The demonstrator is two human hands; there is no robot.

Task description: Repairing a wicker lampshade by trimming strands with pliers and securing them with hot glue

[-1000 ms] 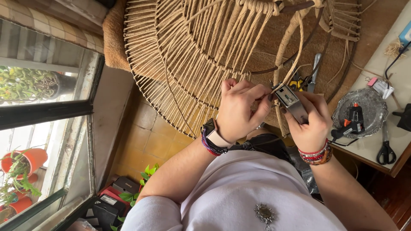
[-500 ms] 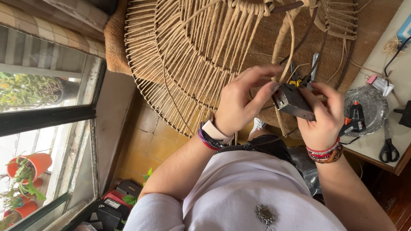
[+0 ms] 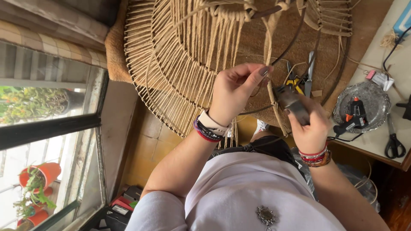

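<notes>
Jute cord pinched at the frame's wire, tool held just to its right.

Left hand [image 3: 234,92], at centre frame, closed thumb and forefinger on a cord [image 3: 269,92] where it met the dark wire [image 3: 295,40] of the woven frame [image 3: 180,64]. Right hand [image 3: 309,128] gripped a grey tool [image 3: 292,104], its long axis slanting up-left, its tip just right of the pinch and nearer than any other thing. Pliers [image 3: 295,81] lay on the mat [image 3: 257,42] above; a glue gun [image 3: 353,115] sat in a silver tray [image 3: 376,96] at right, scissors [image 3: 393,143] beside it.
</notes>
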